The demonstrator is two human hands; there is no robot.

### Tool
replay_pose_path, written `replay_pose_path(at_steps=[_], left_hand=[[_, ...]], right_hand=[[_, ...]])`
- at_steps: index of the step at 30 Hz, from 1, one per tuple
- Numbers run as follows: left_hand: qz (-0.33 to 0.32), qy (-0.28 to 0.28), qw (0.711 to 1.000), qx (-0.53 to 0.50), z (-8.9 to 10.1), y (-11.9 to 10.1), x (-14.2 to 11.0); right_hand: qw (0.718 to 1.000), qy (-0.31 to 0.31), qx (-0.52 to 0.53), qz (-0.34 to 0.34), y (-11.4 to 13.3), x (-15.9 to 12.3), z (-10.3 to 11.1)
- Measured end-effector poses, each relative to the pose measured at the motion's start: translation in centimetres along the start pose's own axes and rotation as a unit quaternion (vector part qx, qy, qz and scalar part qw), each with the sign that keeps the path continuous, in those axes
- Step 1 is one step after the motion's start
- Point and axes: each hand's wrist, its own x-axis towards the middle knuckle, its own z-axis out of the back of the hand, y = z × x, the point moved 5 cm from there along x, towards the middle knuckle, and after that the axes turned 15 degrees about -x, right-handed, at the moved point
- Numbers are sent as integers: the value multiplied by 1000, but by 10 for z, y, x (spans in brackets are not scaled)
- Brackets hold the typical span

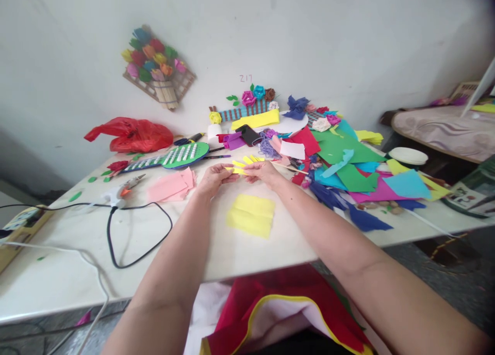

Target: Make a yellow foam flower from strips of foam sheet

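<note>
Out over the middle of the table, my left hand (218, 178) pinches one end of a small yellow paper strip (239, 171). The other end is between the fingers of my right hand (263, 173), so the strip spans the gap between both hands. Just beyond the fingers lie several narrow yellow paper pieces (250, 159). A creased yellow crepe paper sheet (251, 215) rests flat on the table nearer to me, below the hands. To the left of my left hand are pink crepe paper sheets (171, 185). A thin wooden stick (291, 168) lies beside my right hand.
A glue gun (119, 195) with a looping black cord lies on the left. Behind it are a red plastic bag (133, 134) and a green woven piece (186, 155). Coloured paper scraps (344, 151) pile up on the right, near a phone (248, 135) and large jar (474, 190).
</note>
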Motion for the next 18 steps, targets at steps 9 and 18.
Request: replay_pose_path(at_steps=[9, 18], left_hand=[[19, 27, 998, 47, -6, 3, 2], [46, -1, 999, 13, 0, 8, 4]], right_hand=[[995, 18, -99, -2, 4, -5, -3], [993, -1, -116, 24, 5, -3, -3]])
